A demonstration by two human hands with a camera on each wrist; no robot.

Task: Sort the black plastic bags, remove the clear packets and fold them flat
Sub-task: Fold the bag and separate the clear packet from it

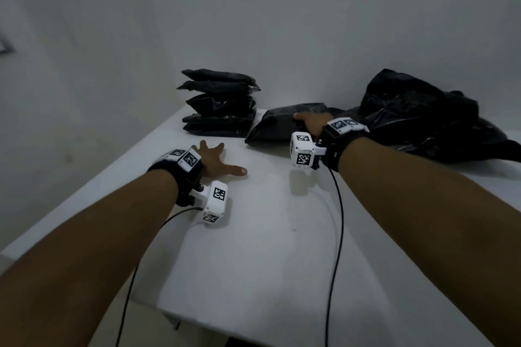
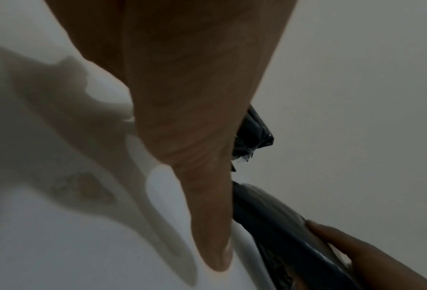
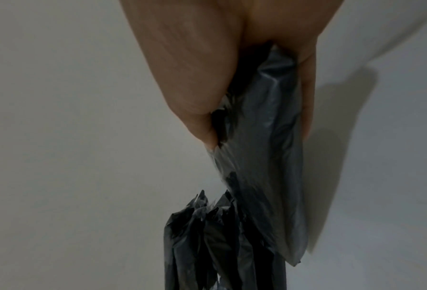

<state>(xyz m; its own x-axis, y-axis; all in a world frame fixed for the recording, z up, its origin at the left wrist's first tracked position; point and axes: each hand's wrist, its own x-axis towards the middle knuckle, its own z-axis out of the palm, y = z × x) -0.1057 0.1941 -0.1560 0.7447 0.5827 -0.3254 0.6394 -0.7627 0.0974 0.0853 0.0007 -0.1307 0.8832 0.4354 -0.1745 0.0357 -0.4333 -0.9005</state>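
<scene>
Well, glossy black packet (image 1: 277, 127) w/ clear wrap, gripped by right hand (image 1: 311, 121).

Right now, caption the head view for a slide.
Right hand grips a packet of black bags beside the stack; left hand open on the white table.

Both forearms bare, no sleeves. Left hand (image 1: 215, 159) and right hand (image 1: 311, 121) ungloved.

Each wrist carries a black strap topped by a white plate with black-and-white square code markers. A black bracket on the inner side of each strap holds a small white camera box (image 1: 216, 204), rounded corners, coded on its faces; second box (image 1: 303, 153) at right. A thin black cable (image 1: 132, 270) trails from each toward the near edge.
</scene>
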